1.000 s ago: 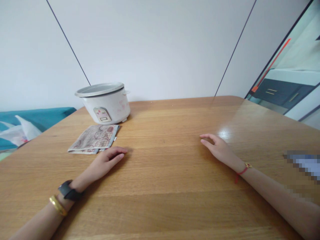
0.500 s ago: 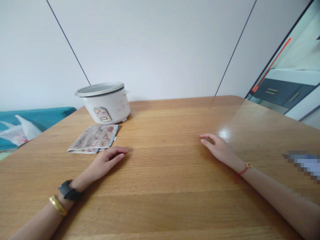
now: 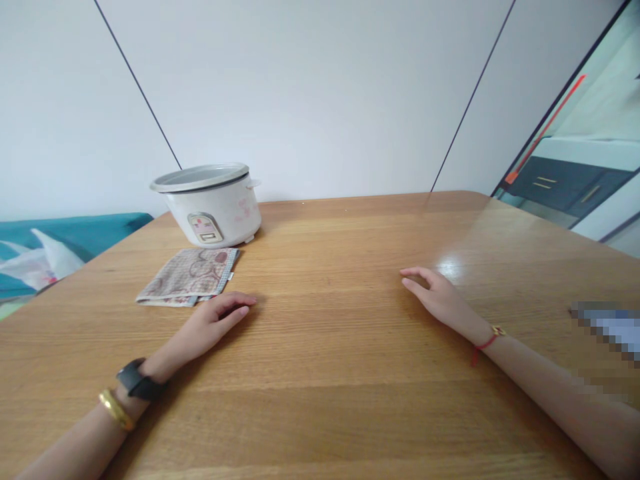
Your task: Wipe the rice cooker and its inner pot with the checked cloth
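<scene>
A: Start with the item nearest a hand.
B: A folded patterned cloth [image 3: 190,277], lying flat on the left part of the wooden table [image 3: 330,320]. A small white tag [image 3: 231,276] shows at its right edge.

A: Condition of the left hand?
B: The left hand [image 3: 213,327] is at the cloth's near right corner; whether it touches the cloth, I cannot tell. Fingers loosely curved, thumb a little apart from them, grasping nothing. A black wristband [image 3: 137,379] and a gold bangle [image 3: 116,410] are worn on that arm.

A: And the right?
B: The right hand [image 3: 440,297] is over bare tabletop, well apart from the cloth. Fingers gently bent, thumb spread slightly away, nothing held. A red cord bracelet [image 3: 485,343] is at the wrist.

A: Adjacent items?
B: A white rice cooker [image 3: 220,210] stands upright just behind the cloth, control panel facing forward. A pixelated object [image 3: 613,327] lies at the right edge, unidentifiable.

A: Surroundings?
B: Pale wall [image 3: 320,93] behind; teal seat [image 3: 105,230] with a white plastic bag [image 3: 50,263] at left; dark cabinet [image 3: 560,183] at far right.
</scene>
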Demonstrator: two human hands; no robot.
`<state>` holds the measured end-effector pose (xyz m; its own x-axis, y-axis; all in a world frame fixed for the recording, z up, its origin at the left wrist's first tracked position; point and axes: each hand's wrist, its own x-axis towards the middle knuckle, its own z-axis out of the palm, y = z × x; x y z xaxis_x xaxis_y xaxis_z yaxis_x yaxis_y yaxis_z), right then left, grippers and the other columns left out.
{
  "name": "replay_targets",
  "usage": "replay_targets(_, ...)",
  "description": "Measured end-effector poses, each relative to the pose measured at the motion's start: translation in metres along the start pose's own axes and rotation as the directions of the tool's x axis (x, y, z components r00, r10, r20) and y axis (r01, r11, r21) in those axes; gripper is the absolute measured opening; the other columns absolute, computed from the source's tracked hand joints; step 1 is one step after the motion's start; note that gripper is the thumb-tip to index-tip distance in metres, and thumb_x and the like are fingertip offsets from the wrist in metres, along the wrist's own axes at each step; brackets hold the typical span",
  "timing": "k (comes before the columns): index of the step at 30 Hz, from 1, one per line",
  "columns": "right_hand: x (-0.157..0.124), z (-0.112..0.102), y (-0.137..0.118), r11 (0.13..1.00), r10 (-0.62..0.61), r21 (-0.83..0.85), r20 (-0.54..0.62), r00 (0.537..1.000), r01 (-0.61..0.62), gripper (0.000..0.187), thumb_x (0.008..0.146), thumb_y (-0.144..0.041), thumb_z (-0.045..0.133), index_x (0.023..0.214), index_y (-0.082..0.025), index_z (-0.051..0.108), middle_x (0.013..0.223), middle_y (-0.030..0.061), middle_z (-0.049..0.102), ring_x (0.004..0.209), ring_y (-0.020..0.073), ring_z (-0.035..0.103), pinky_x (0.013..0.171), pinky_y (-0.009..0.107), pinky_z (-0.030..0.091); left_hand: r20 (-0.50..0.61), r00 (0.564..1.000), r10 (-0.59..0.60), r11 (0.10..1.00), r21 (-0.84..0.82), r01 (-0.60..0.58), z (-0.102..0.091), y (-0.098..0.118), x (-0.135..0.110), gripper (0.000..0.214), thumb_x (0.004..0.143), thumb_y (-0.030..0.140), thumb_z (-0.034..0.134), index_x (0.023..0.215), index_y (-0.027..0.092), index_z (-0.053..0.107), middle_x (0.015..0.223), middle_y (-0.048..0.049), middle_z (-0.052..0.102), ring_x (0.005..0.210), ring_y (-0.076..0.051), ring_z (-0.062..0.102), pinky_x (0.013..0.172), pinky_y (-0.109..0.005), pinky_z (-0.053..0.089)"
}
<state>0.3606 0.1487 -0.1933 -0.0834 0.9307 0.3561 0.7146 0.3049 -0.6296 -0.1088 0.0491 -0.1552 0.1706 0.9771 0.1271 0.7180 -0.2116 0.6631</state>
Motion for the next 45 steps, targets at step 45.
replay_targets(45,-0.0013,-0.0005,-0.0005,0.999,-0.035,-0.037,-0.012,0.999,0.035,0.029,0.084,-0.045,0.055,0.097,-0.023,0.069,0.105,0.0089,0.073,0.102,0.0285,0.066,0.095,0.049,0.049,0.012,1.000,0.003,1.000,0.013,-0.003,0.0003,0.0033,0.0009,0.038,0.091,0.052,0.056,0.111,0.024,0.071,0.119,-0.0069,0.071,0.112,-0.025,0.065,0.104,-0.040,0.048)
